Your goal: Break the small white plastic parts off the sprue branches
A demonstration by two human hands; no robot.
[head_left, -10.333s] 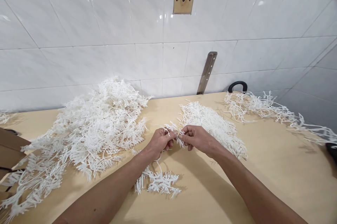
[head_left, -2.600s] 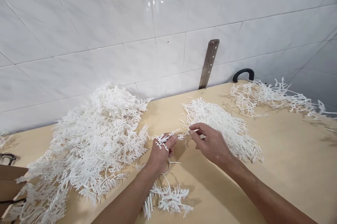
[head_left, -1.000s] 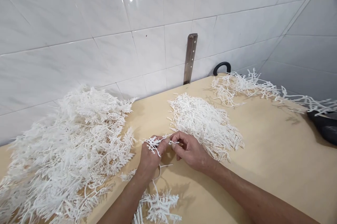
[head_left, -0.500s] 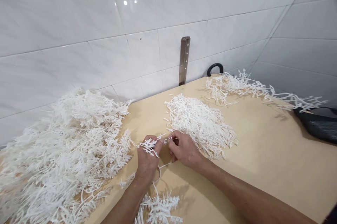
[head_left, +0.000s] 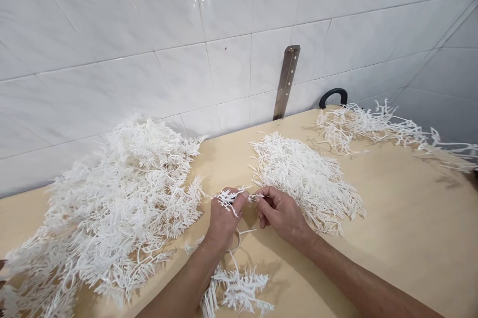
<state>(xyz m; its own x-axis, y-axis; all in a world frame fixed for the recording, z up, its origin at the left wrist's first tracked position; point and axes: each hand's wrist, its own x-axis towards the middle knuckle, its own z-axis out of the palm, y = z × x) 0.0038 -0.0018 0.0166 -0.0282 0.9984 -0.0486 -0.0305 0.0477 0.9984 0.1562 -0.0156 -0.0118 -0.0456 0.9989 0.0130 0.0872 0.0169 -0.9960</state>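
Note:
My left hand is closed on a white branched sprig, its thumb pressed over it near the middle of the table. Just to the right, my right hand pinches the thin tips at the sprig's end. A large heap of white branched strands lies on the left. Behind my right hand is a flatter pile of short white pieces. Below my left hand, another white sprig rests on the table, with a long thin stem curving up toward my hands.
The tan table meets a white tiled wall. Bare white twigs lie at the back right, beside a black curved handle. A metal strip stands against the wall.
The view has shifted left, so everything sits farther right in the picture. Both hands keep their hold; my right hand's fingers are slightly farther from the left thumb.

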